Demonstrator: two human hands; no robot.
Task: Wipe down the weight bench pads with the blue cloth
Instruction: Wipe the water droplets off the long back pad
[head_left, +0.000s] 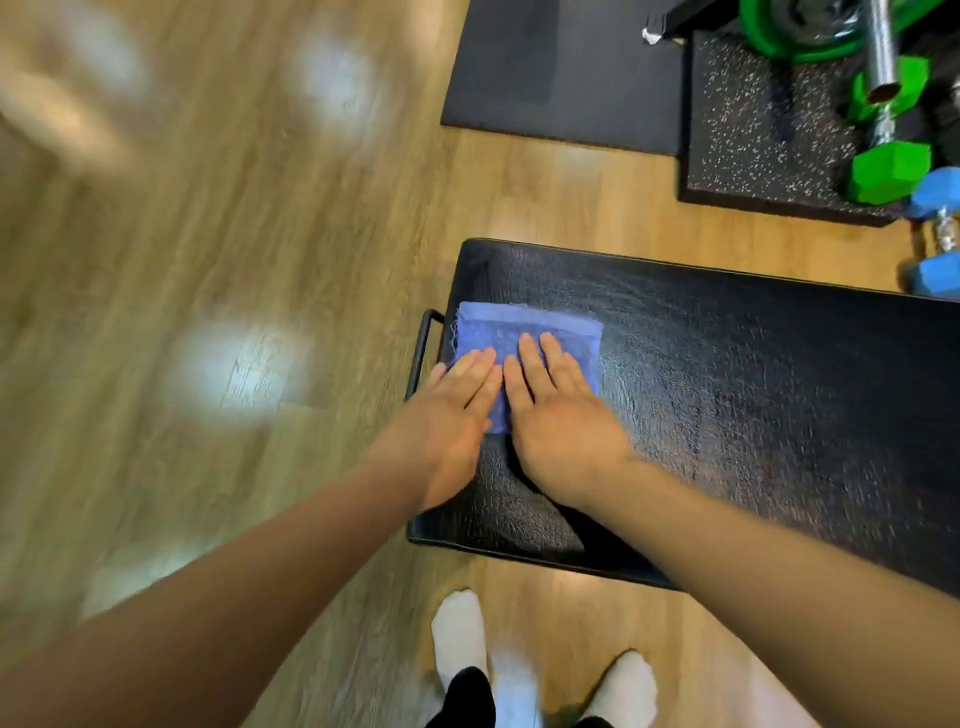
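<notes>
At 9 o'clock on the black bench pad (727, 395), both flat hands, left hand (447, 415) and right hand (556, 421), press the folded blue cloth (524, 332), likely soft, light, best held by palm pressure.

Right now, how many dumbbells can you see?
2: a green dumbbell on the speckled mat, upper right, and a blue dumbbell just below it. More may hide off-frame.

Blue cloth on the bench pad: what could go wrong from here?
The blue cloth sits at the end of the bench pad; a push that way could drop it over the metal handle. The left hand and right hand only press flat, so it might bunch or slip out.
</notes>
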